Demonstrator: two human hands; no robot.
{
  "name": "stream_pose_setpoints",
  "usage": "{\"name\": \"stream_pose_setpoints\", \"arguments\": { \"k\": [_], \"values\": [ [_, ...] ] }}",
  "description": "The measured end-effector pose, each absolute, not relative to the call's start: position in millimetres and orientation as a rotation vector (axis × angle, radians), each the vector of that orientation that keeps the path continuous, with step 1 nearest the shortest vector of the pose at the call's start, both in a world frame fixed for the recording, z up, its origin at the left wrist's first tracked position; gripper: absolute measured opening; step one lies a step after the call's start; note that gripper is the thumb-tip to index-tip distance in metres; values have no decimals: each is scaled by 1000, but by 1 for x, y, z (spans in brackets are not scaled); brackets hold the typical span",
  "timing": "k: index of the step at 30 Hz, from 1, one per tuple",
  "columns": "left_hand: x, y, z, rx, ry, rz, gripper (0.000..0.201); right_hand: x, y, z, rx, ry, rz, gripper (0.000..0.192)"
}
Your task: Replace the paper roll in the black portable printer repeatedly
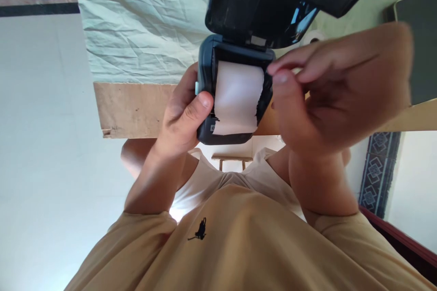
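My left hand is wrapped round the left side of a small dark label printer, thumb on its rim. A white paper roll lies in the printer's open bay, with its loose end hanging over the near edge. Ragged dark edges show along the paper's right side. At the printer's right rim, my right hand has thumb and forefinger pinched together; whatever may be between them is hidden. Directly behind the printer, against its far edge, is a glossy black case-like piece; I cannot tell whether it is joined on.
A wooden table with a wrinkled pale green cloth runs beneath the hands. On the right lies a dark flat object. Below the table edge are my legs and a small wooden stool.
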State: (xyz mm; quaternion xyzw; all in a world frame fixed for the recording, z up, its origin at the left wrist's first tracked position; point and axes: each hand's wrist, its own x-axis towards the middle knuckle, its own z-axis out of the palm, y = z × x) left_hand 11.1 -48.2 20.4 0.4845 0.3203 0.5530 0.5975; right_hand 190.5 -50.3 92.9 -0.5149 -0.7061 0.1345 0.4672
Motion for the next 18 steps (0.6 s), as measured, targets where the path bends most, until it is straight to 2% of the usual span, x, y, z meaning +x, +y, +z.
{"name": "stream_pose_setpoints", "arguments": {
  "k": [4, 6, 11, 15, 18],
  "values": [
    [10, -49, 24, 1129, 774, 1267, 56, 180, -53, 95, -1443, -1940, 80, 9],
    [10, -50, 32, 1080, 823, 1265, 52, 181, -53, 100, -1511, -2012, 96, 10],
    [8, -52, 60, 965, 922, 1122, 42, 188, -53, 112, -1604, -2237, 251, 27],
    [6, -53, 70, 930, 932, 1016, 45, 191, -52, 114, -1602, -2320, 294, 18],
    [9, -54, 68, 904, 956, 1077, 48, 191, -54, 116, -1573, -2320, 207, 17]
  ]
}}
